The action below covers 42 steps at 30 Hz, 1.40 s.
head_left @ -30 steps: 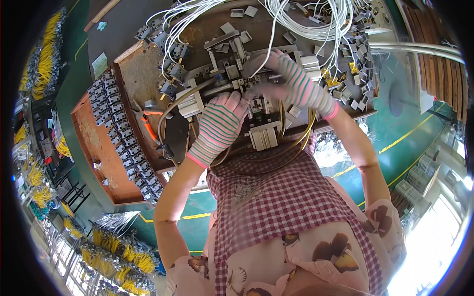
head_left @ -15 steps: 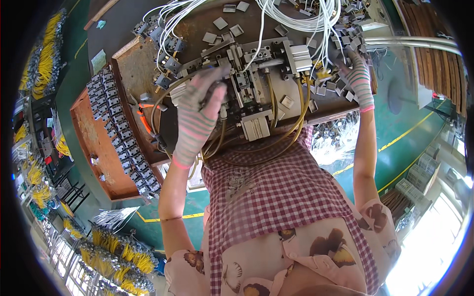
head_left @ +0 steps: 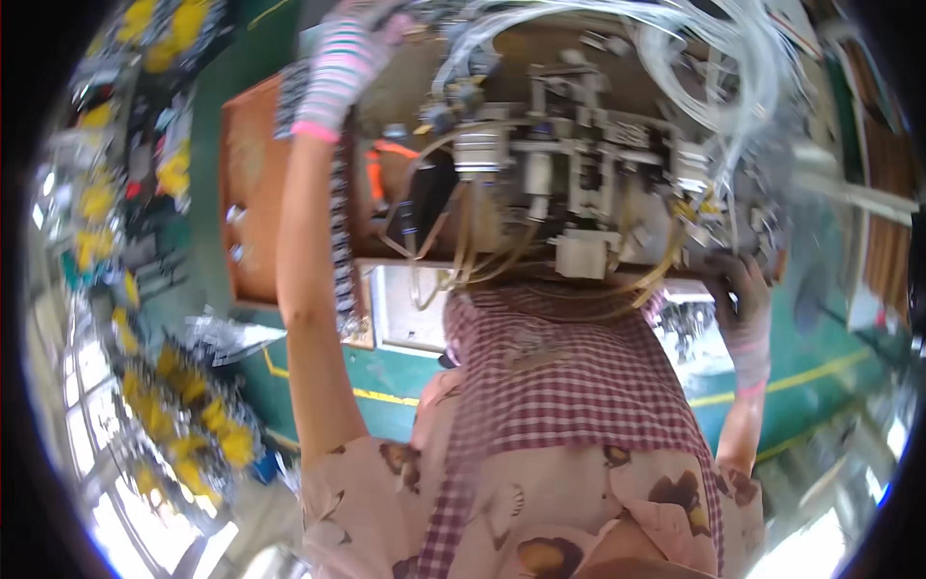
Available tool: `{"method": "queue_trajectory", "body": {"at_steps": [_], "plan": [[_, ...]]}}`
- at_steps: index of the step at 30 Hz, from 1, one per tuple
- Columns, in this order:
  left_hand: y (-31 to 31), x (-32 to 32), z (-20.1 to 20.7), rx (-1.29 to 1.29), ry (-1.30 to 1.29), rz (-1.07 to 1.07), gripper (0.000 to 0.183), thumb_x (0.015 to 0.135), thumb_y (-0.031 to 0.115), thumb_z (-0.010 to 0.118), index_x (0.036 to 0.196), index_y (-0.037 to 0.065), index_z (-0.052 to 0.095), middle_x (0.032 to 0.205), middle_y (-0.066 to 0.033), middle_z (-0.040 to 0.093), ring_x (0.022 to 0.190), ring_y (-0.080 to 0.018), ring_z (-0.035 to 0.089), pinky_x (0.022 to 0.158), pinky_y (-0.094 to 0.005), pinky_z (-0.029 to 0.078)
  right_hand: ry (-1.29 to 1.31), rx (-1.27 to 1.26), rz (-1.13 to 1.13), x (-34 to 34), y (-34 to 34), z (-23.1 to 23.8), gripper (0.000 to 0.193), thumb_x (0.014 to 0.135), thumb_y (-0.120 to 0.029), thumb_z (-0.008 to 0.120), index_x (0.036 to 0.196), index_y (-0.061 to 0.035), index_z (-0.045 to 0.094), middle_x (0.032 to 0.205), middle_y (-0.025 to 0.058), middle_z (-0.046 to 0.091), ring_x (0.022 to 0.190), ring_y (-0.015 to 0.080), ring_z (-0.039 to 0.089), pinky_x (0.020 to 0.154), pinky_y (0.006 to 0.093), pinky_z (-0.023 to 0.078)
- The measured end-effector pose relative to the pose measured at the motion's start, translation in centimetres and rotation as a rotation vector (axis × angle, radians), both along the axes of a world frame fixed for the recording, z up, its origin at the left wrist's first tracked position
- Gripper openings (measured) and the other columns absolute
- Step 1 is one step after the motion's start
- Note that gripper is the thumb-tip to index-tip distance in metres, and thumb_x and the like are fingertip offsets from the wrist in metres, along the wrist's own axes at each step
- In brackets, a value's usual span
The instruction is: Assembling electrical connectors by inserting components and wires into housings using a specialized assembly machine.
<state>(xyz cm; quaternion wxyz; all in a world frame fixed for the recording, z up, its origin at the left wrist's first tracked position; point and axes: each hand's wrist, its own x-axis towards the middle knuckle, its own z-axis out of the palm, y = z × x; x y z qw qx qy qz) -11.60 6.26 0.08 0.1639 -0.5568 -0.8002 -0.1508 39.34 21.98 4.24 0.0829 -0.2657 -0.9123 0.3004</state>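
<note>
two hands [head_left: 349, 58] [head_left: 745, 304], one metal fixture [head_left: 586, 183], one apron [head_left: 579, 396]

On our surface [head_left: 516, 82], the clamping fixture [head_left: 590, 183] sits mid-way, its hoses [head_left: 666, 265] looping before it. Left of it lie pliers [head_left: 376, 174], then a row of blocks [head_left: 340, 227] along the tray [head_left: 253, 193]. A cable coil [head_left: 757, 82] lies behind it, right; our right hand [head_left: 748, 304] is at the near right.
</note>
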Motion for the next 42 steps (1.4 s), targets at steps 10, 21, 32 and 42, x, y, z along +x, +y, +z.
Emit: {"method": "queue_trajectory", "body": {"at_steps": [10,21,32,42], "plan": [[-22.1,-9.4,-10.5,0.476,-0.651,0.719,0.043,0.084,0.033,0.074,0.115,0.003,0.067,0.103,-0.0008,0.068,0.088,-0.0129,0.058,0.083,-0.0299,0.047,0.765,-0.703,0.180,-0.8,2.7,-2.9,0.021,0.091,-0.014,0.063,0.106,0.0004,0.058,0.112,0.0219,0.064,0.092,0.0246,0.063,0.078,0.0308,0.051],[-20.7,-3.7,-7.7,0.927,-1.090,0.543,0.037,0.087,0.031,0.071,0.110,0.003,0.062,0.108,-0.0106,0.068,0.103,-0.0213,0.065,0.084,-0.0396,0.052,0.094,0.339,0.076,-2.9,-0.4,-0.7,0.031,0.077,-0.003,0.072,0.106,-0.0122,0.066,0.105,0.0028,0.071,0.100,0.0261,0.061,0.090,0.0378,0.045],[-4.5,20.5,-1.5,0.497,-2.157,-0.143,0.084,0.077,0.046,0.078,0.141,0.006,0.042,0.128,-0.0139,0.056,0.114,-0.0276,0.058,0.098,-0.0395,0.048,0.354,-0.271,-0.109,0.2,-0.9,-4.4,0.045,0.078,-0.017,0.079,0.115,-0.0032,0.057,0.113,0.0137,0.067,0.099,0.0250,0.066,0.085,0.0340,0.051],[0.1,26.6,-4.0,0.162,-1.705,-0.367,0.101,0.070,0.039,0.084,0.149,0.005,0.030,0.144,-0.0129,0.044,0.130,-0.0278,0.047,0.107,-0.0417,0.040,0.651,-0.872,0.031,-8.2,-1.5,-4.2,0.044,0.081,-0.019,0.078,0.115,-0.0079,0.052,0.113,0.0092,0.059,0.102,0.0187,0.059,0.091,0.0319,0.045]]}}
